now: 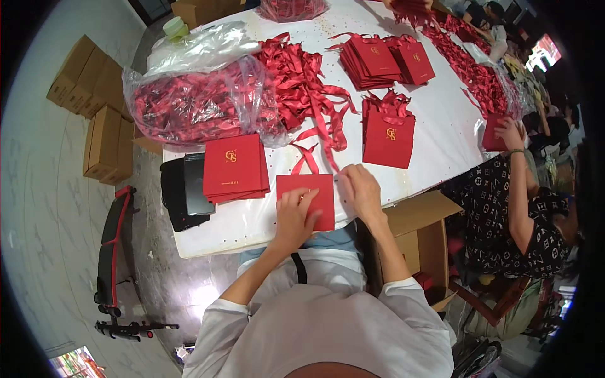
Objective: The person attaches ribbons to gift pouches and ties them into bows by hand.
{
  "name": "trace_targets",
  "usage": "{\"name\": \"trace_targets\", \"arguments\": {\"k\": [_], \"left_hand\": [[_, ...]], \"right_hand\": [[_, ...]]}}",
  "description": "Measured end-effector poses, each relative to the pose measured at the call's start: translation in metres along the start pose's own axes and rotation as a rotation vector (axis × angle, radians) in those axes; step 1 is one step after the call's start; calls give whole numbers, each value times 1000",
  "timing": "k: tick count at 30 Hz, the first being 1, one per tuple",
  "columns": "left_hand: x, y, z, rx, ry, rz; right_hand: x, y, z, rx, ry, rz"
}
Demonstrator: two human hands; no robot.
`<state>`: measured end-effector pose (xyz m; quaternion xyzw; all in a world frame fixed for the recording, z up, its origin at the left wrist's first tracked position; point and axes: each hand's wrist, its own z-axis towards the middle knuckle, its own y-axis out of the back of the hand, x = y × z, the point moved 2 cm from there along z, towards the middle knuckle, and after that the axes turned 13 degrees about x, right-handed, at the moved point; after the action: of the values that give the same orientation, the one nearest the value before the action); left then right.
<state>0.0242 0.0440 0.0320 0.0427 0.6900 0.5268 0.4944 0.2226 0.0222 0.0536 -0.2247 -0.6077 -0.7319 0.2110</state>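
Observation:
A small red paper gift bag (324, 217) lies flat at the table's front edge, with a red ribbon loop (305, 160) beyond its top edge. My left hand (295, 215) rests on this bag with its fingers spread. Just right of the bag, my right hand (362, 191) is closed, its fingertips curled down by the table; anything in them is hidden. To the left sits a stack of red bags (232, 167) without visible ribbons, partly over a dark flat case (196, 183). Farther right lies a pile of bags with ribbon handles (389, 138).
Loose red ribbons (293, 75) spill from a clear plastic sack (195, 104) at the left. More finished-looking bag stacks (372, 60) lie at the back. An open cardboard box (413, 246) stands by my right arm. On the right, a co-worker's hand (509, 133) touches a red bag.

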Motion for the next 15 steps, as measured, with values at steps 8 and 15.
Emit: {"name": "trace_targets", "arguments": {"k": [8,15], "left_hand": [[-10,25,34,30,-189,-357],[-2,-15,26,56,2,-1091]], "right_hand": [[30,-1,-26,107,-162,750],[18,-17,-27,153,-254,1305]]}}
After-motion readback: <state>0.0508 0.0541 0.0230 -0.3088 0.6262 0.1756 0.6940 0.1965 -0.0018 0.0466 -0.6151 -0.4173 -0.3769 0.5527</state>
